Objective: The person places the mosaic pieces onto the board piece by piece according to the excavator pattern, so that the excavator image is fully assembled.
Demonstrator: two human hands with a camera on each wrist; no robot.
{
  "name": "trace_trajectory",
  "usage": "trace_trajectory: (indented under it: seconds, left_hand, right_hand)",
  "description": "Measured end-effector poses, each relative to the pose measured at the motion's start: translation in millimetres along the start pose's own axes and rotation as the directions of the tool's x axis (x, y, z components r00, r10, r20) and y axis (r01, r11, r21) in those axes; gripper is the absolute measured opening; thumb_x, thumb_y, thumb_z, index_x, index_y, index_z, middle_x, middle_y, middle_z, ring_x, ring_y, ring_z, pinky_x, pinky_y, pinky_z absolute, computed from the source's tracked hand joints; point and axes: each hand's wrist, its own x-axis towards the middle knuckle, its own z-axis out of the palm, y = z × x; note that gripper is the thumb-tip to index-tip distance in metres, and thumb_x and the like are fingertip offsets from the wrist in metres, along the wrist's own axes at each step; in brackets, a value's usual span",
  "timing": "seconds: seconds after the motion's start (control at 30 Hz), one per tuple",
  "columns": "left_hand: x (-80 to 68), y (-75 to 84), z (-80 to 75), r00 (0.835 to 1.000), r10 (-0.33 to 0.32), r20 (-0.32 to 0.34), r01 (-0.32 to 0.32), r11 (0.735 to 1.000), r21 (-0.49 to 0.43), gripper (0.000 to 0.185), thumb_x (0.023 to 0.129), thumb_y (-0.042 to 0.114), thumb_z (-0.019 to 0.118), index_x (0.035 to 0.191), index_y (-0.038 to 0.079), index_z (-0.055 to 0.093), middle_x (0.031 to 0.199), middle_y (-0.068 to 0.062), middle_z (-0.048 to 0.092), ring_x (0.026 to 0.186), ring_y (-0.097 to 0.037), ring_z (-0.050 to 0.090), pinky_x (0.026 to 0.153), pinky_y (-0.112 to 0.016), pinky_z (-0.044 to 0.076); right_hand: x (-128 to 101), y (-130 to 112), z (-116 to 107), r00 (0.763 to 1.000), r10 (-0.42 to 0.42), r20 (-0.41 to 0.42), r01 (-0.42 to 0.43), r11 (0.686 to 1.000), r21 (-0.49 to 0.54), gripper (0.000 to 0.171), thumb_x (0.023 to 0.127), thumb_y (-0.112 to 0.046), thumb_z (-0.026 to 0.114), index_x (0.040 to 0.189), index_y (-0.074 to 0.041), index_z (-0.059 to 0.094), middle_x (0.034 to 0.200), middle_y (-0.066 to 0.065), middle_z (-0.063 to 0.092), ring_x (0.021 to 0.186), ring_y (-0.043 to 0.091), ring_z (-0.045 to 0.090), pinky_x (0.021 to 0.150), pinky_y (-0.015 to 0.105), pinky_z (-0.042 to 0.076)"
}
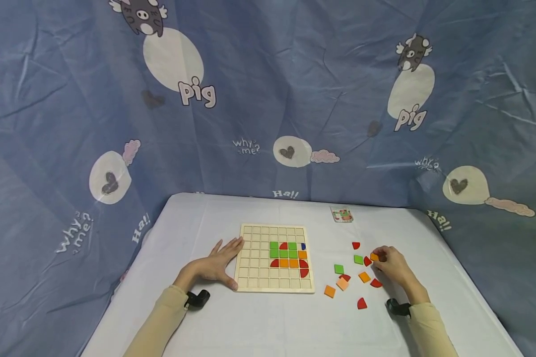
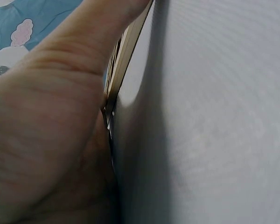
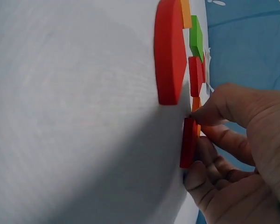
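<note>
A wooden grid board [image 1: 254, 258] lies on the white table [image 1: 268, 327], with green, orange, red and one blue tile set in its right half. My left hand [image 1: 216, 265] rests flat beside the board's left edge [image 2: 123, 56], fingers straight, thumb along the frame. My right hand [image 1: 390, 265] pinches a small orange square tile [image 1: 374, 257] among the loose pieces right of the board. In the right wrist view the fingers [image 3: 219, 112] curl over an orange piece [image 3: 196, 103] next to a red piece [image 3: 188, 142].
Loose tiles lie between board and right hand: green squares [image 1: 338, 268], orange squares [image 1: 329, 291], red quarter-rounds [image 1: 362, 303]. A small picture card [image 1: 342, 214] sits at the table's far side. Blue printed cloth [image 1: 268, 99] hangs behind and around the table.
</note>
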Motion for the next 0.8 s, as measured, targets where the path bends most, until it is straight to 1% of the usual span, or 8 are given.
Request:
trace_trajectory:
  seconds: [0.23, 0.37, 0.47, 0.57, 0.63, 0.73, 0.8]
  left_hand:
    - [0.6, 0.3, -0.3, 1.000, -0.013, -0.001, 0.013, 1.000, 0.014, 0.132, 0.062, 0.059, 0.083, 0.155, 0.006, 0.004, 0.164, -0.008, -0.003, 0.151, -0.028, -0.005, 0.118, -0.056, -0.014]
    - [0.9, -0.5, 0.9, 1.000, -0.019, -0.002, 0.019, 1.000, 0.021, 0.133, 0.061, 0.060, 0.082, 0.156, 0.007, 0.004, 0.164, -0.006, -0.004, 0.151, -0.027, -0.005, 0.119, -0.055, -0.013]
    - [1.1, -1.1, 1.5, 1.000, -0.016, -0.005, 0.017, 1.000, 0.024, 0.133, 0.061, 0.061, 0.082, 0.156, 0.007, 0.005, 0.164, -0.007, -0.003, 0.151, -0.027, -0.005, 0.119, -0.056, -0.013]
    - [1.3, -1.6, 1.5, 1.000, -0.016, -0.006, 0.016, 0.999, 0.029, 0.134, 0.061, 0.063, 0.081, 0.156, 0.007, 0.005, 0.164, -0.007, -0.003, 0.151, -0.027, -0.005, 0.119, -0.055, -0.013]
    - [1.3, -1.6, 1.4, 1.000, -0.018, -0.005, 0.018, 0.999, 0.036, 0.134, 0.061, 0.064, 0.081, 0.156, 0.008, 0.005, 0.164, -0.006, -0.003, 0.151, -0.027, -0.005, 0.119, -0.055, -0.013]
    - [1.4, -1.2, 1.0, 1.000, -0.018, -0.002, 0.018, 0.999, 0.034, 0.134, 0.061, 0.063, 0.081, 0.156, 0.007, 0.005, 0.164, -0.007, -0.003, 0.151, -0.027, -0.005, 0.119, -0.055, -0.014]
    - [1.5, -0.7, 0.8, 1.000, -0.020, 0.000, 0.020, 0.999, 0.031, 0.134, 0.061, 0.063, 0.081, 0.156, 0.007, 0.005, 0.164, -0.007, -0.003, 0.151, -0.027, -0.005, 0.119, -0.055, -0.013]
  right_hand:
    - [1.3, -0.8, -1.2, 1.000, 0.023, -0.006, -0.023, 1.000, -0.012, 0.033, 0.080, -0.013, 0.073, 0.105, 0.004, 0.060, 0.094, 0.015, 0.060, 0.080, 0.023, 0.055, 0.066, 0.027, 0.054]
    - [0.1, -4.8, 1.8, 1.000, 0.029, -0.009, -0.029, 1.000, 0.003, 0.036, 0.079, -0.016, 0.075, 0.106, 0.003, 0.060, 0.096, 0.014, 0.062, 0.081, 0.021, 0.056, 0.068, 0.028, 0.055]
    - [-1.1, -12.6, 3.9, 1.000, 0.011, -0.024, -0.010, 1.000, 0.001, 0.035, 0.079, -0.016, 0.074, 0.106, 0.002, 0.060, 0.097, 0.013, 0.062, 0.082, 0.021, 0.056, 0.071, 0.031, 0.055]
    - [-2.5, -25.1, 5.7, 0.999, -0.037, -0.039, 0.037, 0.999, 0.006, 0.033, 0.079, -0.016, 0.073, 0.105, 0.000, 0.060, 0.095, 0.011, 0.061, 0.081, 0.020, 0.055, 0.070, 0.030, 0.053]
    - [-4.4, -35.6, 8.4, 0.995, -0.093, -0.041, 0.094, 0.995, 0.016, 0.032, 0.080, -0.016, 0.074, 0.105, 0.000, 0.060, 0.094, 0.010, 0.060, 0.080, 0.019, 0.055, 0.067, 0.028, 0.051]
    - [-8.6, -55.6, 15.9, 0.980, -0.196, -0.042, 0.198, 0.980, 0.027, 0.032, 0.080, -0.017, 0.076, 0.103, -0.003, 0.061, 0.092, 0.007, 0.060, 0.079, 0.016, 0.053, 0.064, 0.024, 0.048]
    - [-11.9, -69.9, 23.1, 0.962, -0.272, -0.034, 0.273, 0.962, 0.027, 0.030, 0.079, -0.017, 0.077, 0.102, -0.005, 0.061, 0.091, 0.004, 0.060, 0.079, 0.015, 0.053, 0.063, 0.022, 0.046]
